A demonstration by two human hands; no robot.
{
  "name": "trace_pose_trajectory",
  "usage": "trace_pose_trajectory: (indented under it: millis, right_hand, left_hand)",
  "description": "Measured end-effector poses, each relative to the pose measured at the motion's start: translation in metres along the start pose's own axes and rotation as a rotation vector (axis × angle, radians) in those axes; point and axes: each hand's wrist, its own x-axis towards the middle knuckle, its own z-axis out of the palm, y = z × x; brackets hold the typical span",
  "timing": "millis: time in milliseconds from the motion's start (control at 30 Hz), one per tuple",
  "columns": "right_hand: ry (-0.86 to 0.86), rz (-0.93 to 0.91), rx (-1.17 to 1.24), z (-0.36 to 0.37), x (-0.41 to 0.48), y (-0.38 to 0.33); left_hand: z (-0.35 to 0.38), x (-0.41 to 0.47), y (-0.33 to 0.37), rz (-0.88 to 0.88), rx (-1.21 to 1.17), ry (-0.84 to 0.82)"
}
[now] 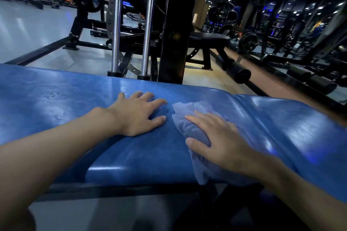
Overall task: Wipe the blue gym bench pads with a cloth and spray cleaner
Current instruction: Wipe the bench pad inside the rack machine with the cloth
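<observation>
A long blue bench pad (62,103) runs across the view from left to right, shiny and wet in patches. A pale blue cloth (189,118) lies on the pad near its middle and hangs over the near edge. My right hand (219,140) presses flat on the cloth with straight fingers, thumb alongside. My left hand (137,113) rests flat on the bare pad just left of the cloth, fingers spread. No spray bottle is in view.
Behind the pad stand two chrome guide rods (116,24) and a thick black upright post (174,30) of a rack. A black bench (208,38) and foam rollers (238,73) sit further back right. A mirror wall runs along the right.
</observation>
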Motion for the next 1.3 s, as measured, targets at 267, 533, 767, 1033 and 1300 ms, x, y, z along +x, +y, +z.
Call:
trace_pose_trajectory:
  millis: [267, 533, 767, 1033, 1300]
  right_hand:
    - [0.199, 0.120, 0.120, -0.007, -0.040, 0.012]
    - [0.134, 0.131, -0.068, -0.021, -0.014, 0.033]
    - [0.116, 0.183, 0.134, -0.012, 0.039, -0.025]
    - [-0.150, 0.142, -0.044, 0.004, 0.042, -0.018]
    - [-0.175, 0.096, -0.092, -0.003, -0.014, -0.010]
  left_hand:
    - [-0.008, -0.001, 0.040, 0.394, -0.253, 0.136]
    - [-0.033, -0.005, 0.053, 0.278, -0.095, 0.244]
    - [-0.033, -0.007, 0.022, 0.040, -0.206, 0.274]
    - [-0.015, -0.011, -0.012, -0.138, -0.108, 0.029]
    - [-0.012, -0.023, -0.039, -0.136, -0.047, -0.132]
